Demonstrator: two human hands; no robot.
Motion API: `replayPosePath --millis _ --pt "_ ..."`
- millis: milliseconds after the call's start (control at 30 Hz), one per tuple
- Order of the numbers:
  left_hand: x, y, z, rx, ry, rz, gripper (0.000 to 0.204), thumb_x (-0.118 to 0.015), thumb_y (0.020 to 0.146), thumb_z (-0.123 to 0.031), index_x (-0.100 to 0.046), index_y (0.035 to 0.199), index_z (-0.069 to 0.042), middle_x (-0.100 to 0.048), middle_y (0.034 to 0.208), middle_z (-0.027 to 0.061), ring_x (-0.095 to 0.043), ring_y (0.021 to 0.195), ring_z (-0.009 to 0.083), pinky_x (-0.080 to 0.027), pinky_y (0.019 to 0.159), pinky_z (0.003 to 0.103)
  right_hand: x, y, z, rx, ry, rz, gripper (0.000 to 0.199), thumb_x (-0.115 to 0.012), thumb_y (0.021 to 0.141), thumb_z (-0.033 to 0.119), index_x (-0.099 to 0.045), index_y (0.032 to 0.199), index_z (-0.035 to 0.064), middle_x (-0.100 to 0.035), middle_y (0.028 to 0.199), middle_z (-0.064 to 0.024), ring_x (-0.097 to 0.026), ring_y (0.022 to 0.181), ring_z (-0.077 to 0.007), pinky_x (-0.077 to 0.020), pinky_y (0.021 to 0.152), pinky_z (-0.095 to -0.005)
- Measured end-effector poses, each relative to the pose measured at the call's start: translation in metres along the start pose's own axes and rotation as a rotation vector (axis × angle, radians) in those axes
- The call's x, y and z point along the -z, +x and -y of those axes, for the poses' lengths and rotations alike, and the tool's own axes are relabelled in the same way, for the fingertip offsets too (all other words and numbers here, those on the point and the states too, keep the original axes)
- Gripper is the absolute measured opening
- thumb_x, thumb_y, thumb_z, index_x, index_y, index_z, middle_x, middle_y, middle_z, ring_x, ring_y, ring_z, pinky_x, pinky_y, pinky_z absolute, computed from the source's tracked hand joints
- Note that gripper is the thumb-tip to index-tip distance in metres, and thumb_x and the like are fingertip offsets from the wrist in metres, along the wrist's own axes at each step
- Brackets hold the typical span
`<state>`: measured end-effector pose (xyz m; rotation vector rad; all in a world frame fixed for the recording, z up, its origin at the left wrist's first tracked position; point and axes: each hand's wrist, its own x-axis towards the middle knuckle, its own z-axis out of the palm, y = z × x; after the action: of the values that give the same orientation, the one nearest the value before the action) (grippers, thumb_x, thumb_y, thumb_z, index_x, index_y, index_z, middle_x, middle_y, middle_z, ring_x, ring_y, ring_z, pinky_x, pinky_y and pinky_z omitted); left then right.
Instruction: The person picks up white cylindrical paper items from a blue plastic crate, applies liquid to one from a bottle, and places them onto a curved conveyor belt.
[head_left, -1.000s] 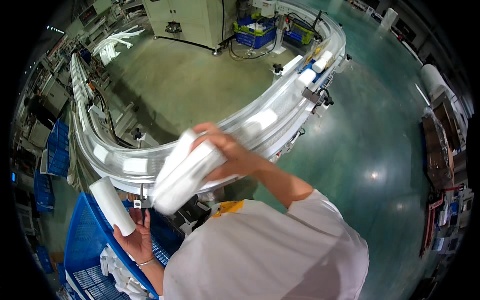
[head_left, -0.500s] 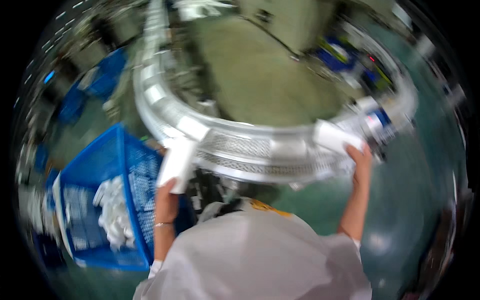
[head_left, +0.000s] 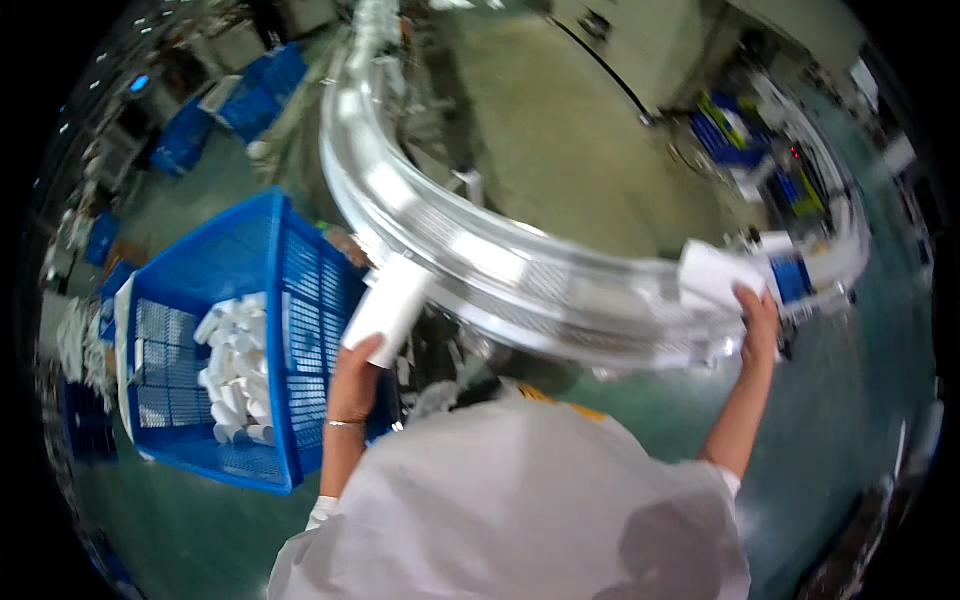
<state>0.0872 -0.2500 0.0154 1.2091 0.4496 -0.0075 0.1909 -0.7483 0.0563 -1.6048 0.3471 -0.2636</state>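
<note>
- White smooth cylindrical roll [head_left: 392, 310] in the left hand [head_left: 355, 378], fingers closed round its near end
- Its long axis runs away from the palm, up and to the right, far end pointing at the belt's near rail; touching or just short of it, cannot tell
- Left hand is the nearer one to this roll by far; right hand [head_left: 760, 322] well apart, off to the right
- Second white cylindrical roll [head_left: 715, 273], blurred, just up and left of the right hand, long axis roughly crosswise; thumb and fingers at its right end, firm grip or mere contact cannot be told, nor whether it rests on the belt
- Large blue perforated plastic basket [head_left: 288, 400] just left of the left forearm, open top; white cylindrical pieces [head_left: 240, 370] heaped loosely inside, lying every which way
- Curved conveyor with pale metal rails [head_left: 600, 350] beyond both hands, sweeping left to right; white block-like piece [head_left: 487, 258] on it between the hands, nearer the left
- Far left, blue plastic crates [head_left: 262, 92], contents unclear
- Far right, blue and yellow-green crates [head_left: 730, 135] by a pale machine cabinet [head_left: 650, 40]
</note>
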Motion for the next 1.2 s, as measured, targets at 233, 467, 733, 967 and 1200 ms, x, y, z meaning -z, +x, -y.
replayPosePath --millis 233,467,733,967,1200 --pt "-0.015 0.003 0.002 0.018 0.021 0.004 0.058 -0.060 0.072 -0.029 -0.041 0.121 -0.003 -0.049 0.116 0.0081 -0.047 0.105 0.0194 -0.039 0.085 0.032 -0.015 0.009 -0.023 -0.146 -0.092 0.061 0.036 -0.066 0.068 0.017 -0.057 0.098 -0.0006 -0.059 0.092 -0.0061 -0.052 0.085 -0.0138 -0.0377 0.078 -0.0246" --pt "-0.034 0.006 0.000 0.025 0.010 0.130 0.048 -0.066 0.069 -0.016 -0.048 0.110 0.001 -0.055 0.101 0.0066 -0.051 0.094 0.0142 -0.038 0.083 0.025 -0.017 0.020 -0.024 -0.129 -0.160 0.189 0.039 -0.062 0.072 0.024 -0.057 0.099 -0.0033 -0.059 0.094 -0.0087 -0.053 0.082 -0.0168 -0.0396 0.077 -0.0280" --pt "-0.082 0.010 -0.005 -0.039 0.323 0.512 0.045 -0.069 0.065 -0.024 -0.052 0.100 0.000 -0.057 0.087 0.0047 -0.053 0.080 0.0125 -0.043 0.072 0.025 -0.081 -0.003 -0.047 0.370 -0.644 0.354 0.059 -0.061 0.074 0.038 -0.046 0.112 -0.0046 -0.049 0.110 -0.0160 -0.047 0.095 -0.0211 -0.0349 0.087 -0.0307" --pt "-0.095 0.021 -0.026 -0.459 0.760 0.427 0.063 -0.066 0.066 -0.043 -0.046 0.100 0.006 -0.055 0.091 0.0198 -0.054 0.083 0.0271 -0.043 0.071 0.032 -0.159 -0.042 0.000 0.258 -0.188 0.622 0.052 -0.059 0.075 0.042 -0.048 0.107 0.0025 -0.049 0.102 -0.0087 -0.045 0.093 -0.0186 -0.0352 0.084 -0.0305" --pt "0.108 0.061 -0.094 -0.566 0.519 -0.408 0.017 -0.058 0.079 -0.013 -0.054 0.092 -0.003 -0.056 0.086 0.0043 -0.054 0.076 0.0112 -0.045 0.069 0.024 -0.055 0.032 -0.067 0.118 -0.969 0.347 0.042 -0.053 0.084 0.029 -0.046 0.110 -0.0041 -0.051 0.104 -0.0164 -0.049 0.092 -0.0231 -0.0382 0.082 -0.0319"
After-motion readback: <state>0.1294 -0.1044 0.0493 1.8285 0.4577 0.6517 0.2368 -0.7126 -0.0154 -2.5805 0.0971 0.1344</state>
